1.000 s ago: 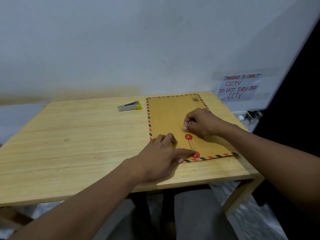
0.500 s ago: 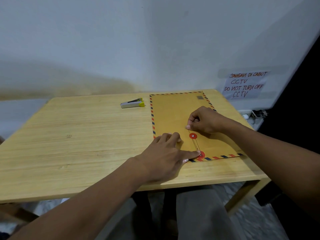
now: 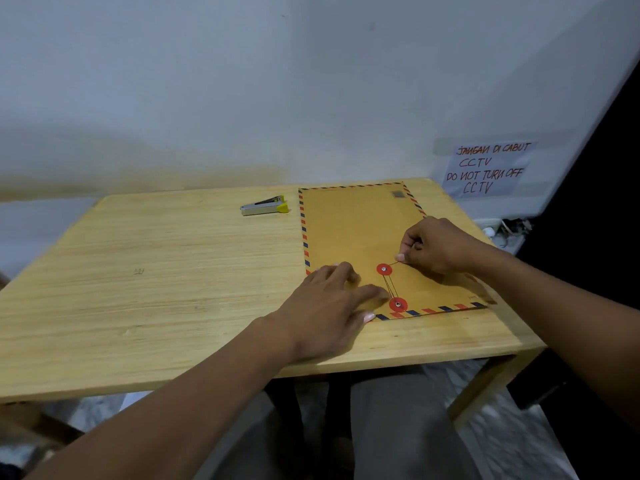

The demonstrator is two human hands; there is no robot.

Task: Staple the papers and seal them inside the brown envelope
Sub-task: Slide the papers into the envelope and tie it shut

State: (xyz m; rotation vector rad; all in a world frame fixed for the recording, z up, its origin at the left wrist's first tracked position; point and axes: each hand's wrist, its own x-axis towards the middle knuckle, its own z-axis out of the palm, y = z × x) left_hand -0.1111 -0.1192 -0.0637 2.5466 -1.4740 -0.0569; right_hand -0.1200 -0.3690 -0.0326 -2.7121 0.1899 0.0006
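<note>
Your left hand (image 3: 325,303): palm down on the near left corner of the brown envelope (image 3: 356,233), fingers (image 3: 372,293) spread flat and gripping nothing, forefinger tip just beside the near red disc (image 3: 398,304).

Brown envelope: flat on the right half of the table (image 3: 156,271), near edge close to the table's front edge, red-and-blue striped border all round. The papers do not show.

String (image 3: 390,287): runs between the near red disc and the far red disc (image 3: 384,269), then leads off right.

Your right hand (image 3: 440,245): resting on the envelope's right side, fingers (image 3: 401,258) curled tight, thumb and forefinger pinching the string's end just right of the far disc.

Stapler (image 3: 265,206): silver with a yellow end, lying just left of the envelope's far corner, untouched.

Paper notice (image 3: 488,168): handwritten, taped to the wall (image 3: 277,81) beyond the table's right corner.
</note>
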